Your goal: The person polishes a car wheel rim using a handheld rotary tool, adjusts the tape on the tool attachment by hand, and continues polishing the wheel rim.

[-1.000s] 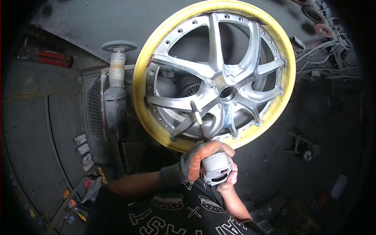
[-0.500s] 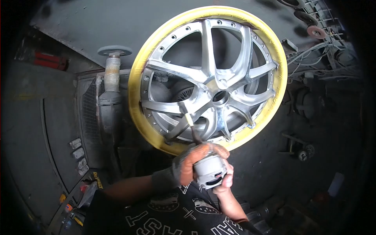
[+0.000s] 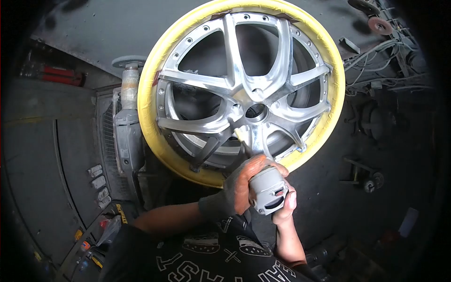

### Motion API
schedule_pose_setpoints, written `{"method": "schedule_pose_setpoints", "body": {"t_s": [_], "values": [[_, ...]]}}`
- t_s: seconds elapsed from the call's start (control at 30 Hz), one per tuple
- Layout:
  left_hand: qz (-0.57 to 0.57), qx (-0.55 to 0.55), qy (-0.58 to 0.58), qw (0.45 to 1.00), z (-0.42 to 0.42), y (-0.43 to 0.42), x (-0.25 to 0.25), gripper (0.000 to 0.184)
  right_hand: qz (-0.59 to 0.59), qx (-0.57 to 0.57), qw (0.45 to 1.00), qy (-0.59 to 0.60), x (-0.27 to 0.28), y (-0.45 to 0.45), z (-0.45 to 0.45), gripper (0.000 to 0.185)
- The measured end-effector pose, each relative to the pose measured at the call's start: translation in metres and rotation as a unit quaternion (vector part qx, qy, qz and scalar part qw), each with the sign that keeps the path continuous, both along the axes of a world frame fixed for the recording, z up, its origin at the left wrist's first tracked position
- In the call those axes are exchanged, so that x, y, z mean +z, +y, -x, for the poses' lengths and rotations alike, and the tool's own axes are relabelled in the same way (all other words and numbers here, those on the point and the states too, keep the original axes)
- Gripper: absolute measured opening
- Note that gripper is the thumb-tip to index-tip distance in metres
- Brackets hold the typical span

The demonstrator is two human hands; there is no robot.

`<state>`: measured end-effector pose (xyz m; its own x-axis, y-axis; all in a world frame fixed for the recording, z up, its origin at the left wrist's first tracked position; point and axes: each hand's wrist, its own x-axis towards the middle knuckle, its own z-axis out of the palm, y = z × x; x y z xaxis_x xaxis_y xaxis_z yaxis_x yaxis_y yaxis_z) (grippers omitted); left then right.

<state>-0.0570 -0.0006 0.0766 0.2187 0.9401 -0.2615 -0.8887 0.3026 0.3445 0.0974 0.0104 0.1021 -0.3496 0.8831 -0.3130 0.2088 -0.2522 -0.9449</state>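
My left hand (image 3: 240, 185), in a grey glove with orange fingers, is wrapped round the front of a grey die grinder (image 3: 267, 188). The thumb of my right hand (image 3: 285, 207) presses on the tool's side, and its other fingers are mostly hidden behind the body. Ahead of the hands, the slim shaft ends in a pale yellow tip (image 3: 239, 135), at the spokes just below and left of the hub; I cannot tell whether it touches the metal. The silver alloy wheel (image 3: 232, 56) stands tilted before me, its outer lip covered in yellow masking tape (image 3: 149, 117).
Left of the wheel stands a grey machine (image 3: 129, 120) with a disc (image 3: 129, 61) on top. Loose cables (image 3: 376, 58) and round discs (image 3: 379, 27) hang at the upper right. A wheeled metal piece (image 3: 369, 183) lies at the right. Bottles and a bag (image 3: 110, 230) sit lower left.
The grinder and both hands have moved right and slightly up. Its tip is now closer to the hub. The wheel appears shifted left and up in the view.
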Motion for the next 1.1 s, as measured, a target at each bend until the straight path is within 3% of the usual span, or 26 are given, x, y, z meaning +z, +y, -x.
{"method": "schedule_pose_setpoints", "body": {"t_s": [0.1, 0.17, 0.23, 0.3, 0.33, 0.4, 0.5, 0.57, 0.63, 0.7, 0.73, 0.8, 0.83, 0.9, 0.93, 1.03, 1.1], "values": [[0.041, 0.023, -0.099, 0.994, 0.005, -0.016, 0.007, 0.054, -0.029, 0.094, 0.995, -0.017, 0.010, 0.000, 0.006, 0.089], [-0.086, 0.006, 0.198, 0.976, 0.017, -0.027, 0.010, 0.062, -0.015, 0.119, 0.993, -0.017, 0.017, -0.001, 0.013, 0.091], [0.033, 0.031, 0.014, 0.999, 0.017, -0.033, 0.017, 0.048, -0.010, 0.128, 0.992, -0.017, 0.020, -0.001, 0.018, 0.093], [0.056, 0.036, -0.009, 0.998, 0.019, -0.028, 0.027, 0.049, 0.005, 0.122, 0.993, 0.010, 0.015, -0.002, 0.014, 0.095], [-0.056, 0.062, 0.187, 0.979, 0.015, -0.022, 0.025, 0.049, -0.020, 0.106, 0.994, 0.011, 0.011, -0.002, 0.011, 0.097], [-0.165, 0.086, 0.373, 0.909, 0.011, -0.009, 0.023, 0.049, -0.024, 0.066, 0.997, 0.006, 0.009, 0.001, 0.008, 0.100], [-0.096, 0.001, 0.254, 0.962, 0.001, 0.008, 0.017, 0.049, -0.012, -0.011, 1.000, 0.022, -0.006, 0.003, -0.008, 0.095], [-0.045, 0.012, 0.074, 0.996, -0.010, 0.018, 0.010, 0.045, -0.017, -0.039, 0.999, 0.031, -0.011, 0.006, -0.013, 0.086], [-0.020, -0.008, 0.095, 0.995, -0.012, 0.020, 0.009, 0.045, -0.013, -0.038, 0.997, 0.065, -0.020, 0.009, -0.018, 0.081], [0.015, -0.020, 0.016, 1.000, -0.014, 0.020, 0.009, 0.043, -0.010, -0.035, 0.997, 0.064, -0.025, 0.011, -0.018, 0.081], [0.016, -0.020, 0.017, 1.000, -0.015, 0.020, 0.004, 0.043, 0.006, -0.049, 0.996, 0.075, -0.030, 0.009, -0.019, 0.085], [-0.051, -0.022, 0.165, 0.985, -0.017, 0.018, -0.010, 0.043, 0.027, -0.052, 0.995, 0.085, -0.039, 0.004, -0.021, 0.087], [-0.050, -0.022, 0.166, 0.985, -0.015, 0.016, -0.011, 0.043, 0.045, -0.055, 0.993, 0.093, -0.042, 0.001, -0.022, 0.090], [-0.123, -0.034, 0.318, 0.939, -0.008, 0.009, -0.011, 0.048, 0.053, -0.045, 0.993, 0.095, -0.048, -0.009, -0.023, 0.099], [-0.123, -0.034, 0.319, 0.939, -0.006, 0.001, -0.009, 0.048, 0.060, -0.036, 0.993, 0.095, -0.049, -0.013, -0.021, 0.108], [-0.109, -0.022, 0.495, 0.862, -0.007, -0.017, -0.006, 0.048, 0.031, -0.007, 0.994, 0.101, -0.047, -0.019, -0.012, 0.109], [-0.129, 0.032, 0.312, 0.941, -0.011, -0.018, -0.020, 0.030, 0.014, -0.003, 0.995, 0.096, -0.044, -0.019, -0.010, 0.109]]}}
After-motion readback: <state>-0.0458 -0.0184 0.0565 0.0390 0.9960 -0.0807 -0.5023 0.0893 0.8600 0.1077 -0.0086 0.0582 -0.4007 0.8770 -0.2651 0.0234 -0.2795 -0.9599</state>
